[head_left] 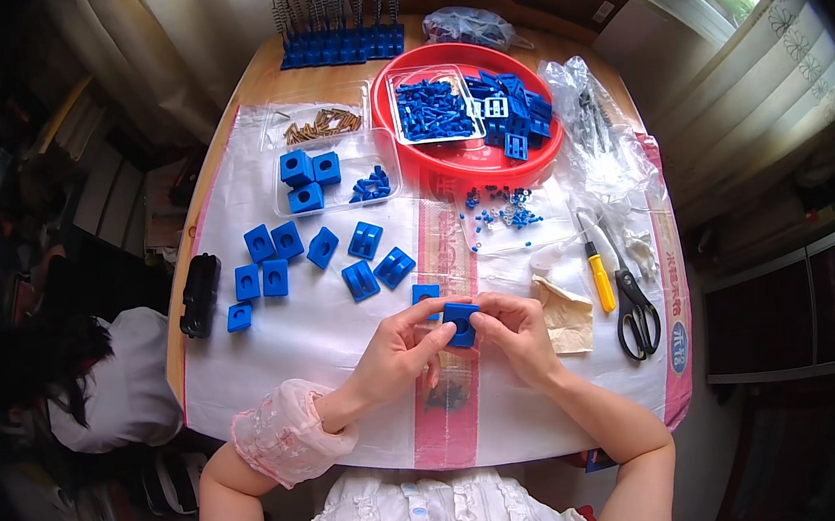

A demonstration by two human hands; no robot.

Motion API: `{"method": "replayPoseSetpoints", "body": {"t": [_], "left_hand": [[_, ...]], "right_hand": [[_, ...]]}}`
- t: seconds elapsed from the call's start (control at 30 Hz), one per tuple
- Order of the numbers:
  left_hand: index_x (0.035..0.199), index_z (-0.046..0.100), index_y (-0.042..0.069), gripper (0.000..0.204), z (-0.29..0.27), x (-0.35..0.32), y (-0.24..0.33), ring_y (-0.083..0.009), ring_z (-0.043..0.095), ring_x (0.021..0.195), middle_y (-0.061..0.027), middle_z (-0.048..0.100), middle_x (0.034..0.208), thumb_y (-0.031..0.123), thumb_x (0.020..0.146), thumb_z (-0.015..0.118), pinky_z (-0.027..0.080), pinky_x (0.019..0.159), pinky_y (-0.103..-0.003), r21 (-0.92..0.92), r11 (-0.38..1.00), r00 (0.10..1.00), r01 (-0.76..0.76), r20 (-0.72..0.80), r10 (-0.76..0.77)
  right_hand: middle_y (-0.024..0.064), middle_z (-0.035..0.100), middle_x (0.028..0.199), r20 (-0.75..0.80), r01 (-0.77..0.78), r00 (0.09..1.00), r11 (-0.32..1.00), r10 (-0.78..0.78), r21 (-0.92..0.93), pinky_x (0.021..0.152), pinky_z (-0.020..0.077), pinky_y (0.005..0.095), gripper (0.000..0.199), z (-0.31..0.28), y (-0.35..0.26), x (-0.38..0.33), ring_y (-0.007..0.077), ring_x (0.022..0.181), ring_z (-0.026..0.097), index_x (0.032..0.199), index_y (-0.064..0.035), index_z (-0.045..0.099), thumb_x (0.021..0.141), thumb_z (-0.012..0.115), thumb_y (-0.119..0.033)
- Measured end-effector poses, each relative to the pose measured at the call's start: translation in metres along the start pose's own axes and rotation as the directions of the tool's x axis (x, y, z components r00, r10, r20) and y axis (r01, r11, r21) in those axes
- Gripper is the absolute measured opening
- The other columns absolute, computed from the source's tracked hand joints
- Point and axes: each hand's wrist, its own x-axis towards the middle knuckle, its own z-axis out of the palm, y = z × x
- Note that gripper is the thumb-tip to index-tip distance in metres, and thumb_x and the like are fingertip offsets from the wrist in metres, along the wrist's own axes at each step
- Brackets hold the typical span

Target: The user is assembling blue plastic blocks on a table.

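Note:
Between both hands, over the near middle of the table, is a blue plastic block (461, 325) with a round hole in its face. My left hand (404, 347) pinches its left side, and the fingers of my right hand (515, 333) close on its right side. Just behind it lies another blue block (425, 298), partly covered by my left fingers. To the left are several loose blue blocks (275, 277), some with round holes. A few slotted blue pieces (365, 239) rest nearer the middle.
A red basin (408, 166) at the back holds a tray of small blue parts. Beside it stands a clear plastic box (337, 204). On the right lie a yellow-handled screwdriver (600, 281), black scissors (636, 315) and brown paper (565, 315). A person (112, 380) sits at the left.

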Motion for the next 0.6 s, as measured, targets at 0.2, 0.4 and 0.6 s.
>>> {"method": "replayPoseSetpoints", "body": {"t": [0.2,0.4,0.6], "left_hand": [[0.131,0.052,0.006,0.034,-0.0034,0.0015,-0.0052,-0.0064,0.062,0.055,-0.0077,0.07,0.092,0.016,0.099,0.051,0.044,0.044,-0.019,-0.013,1.0,1.0,0.009,-0.007,-0.009],[0.132,0.051,0.006,0.035,-0.001,0.0005,0.0009,-0.0073,0.063,0.057,-0.0078,0.07,0.092,0.017,0.099,0.052,0.045,0.046,-0.018,-0.016,1.0,1.0,0.017,0.012,-0.017],[0.131,0.051,0.004,0.035,-0.0025,0.0003,0.0007,-0.009,0.067,0.064,-0.0086,0.07,0.094,0.017,0.099,0.052,0.047,0.047,-0.018,-0.029,1.0,1.0,0.01,0.021,-0.01]], "right_hand": [[0.0036,0.066,0.091,0.013,0.023,1.0,0.999,-0.024,0.037,0.067,0.0478,0.0211,0.019,-0.0007,0.0041,0.0021,0.0062,0.08,0.059,0.105,0.0043,0.063,0.09,0.063,-0.008],[0.0024,0.066,0.088,-0.011,0.009,1.0,1.0,-0.008,0.013,0.066,0.047,0.0206,0.017,-0.0015,0.0059,0.0036,0.0053,0.078,0.059,0.102,0.0036,0.064,0.089,0.064,-0.008],[0.0017,0.065,0.086,0.008,-0.004,1.0,1.0,0.004,0.02,0.065,0.0453,0.02,0.016,-0.0035,0.0067,0.0043,0.0042,0.075,0.057,0.101,0.003,0.064,0.09,0.063,-0.008]]}}
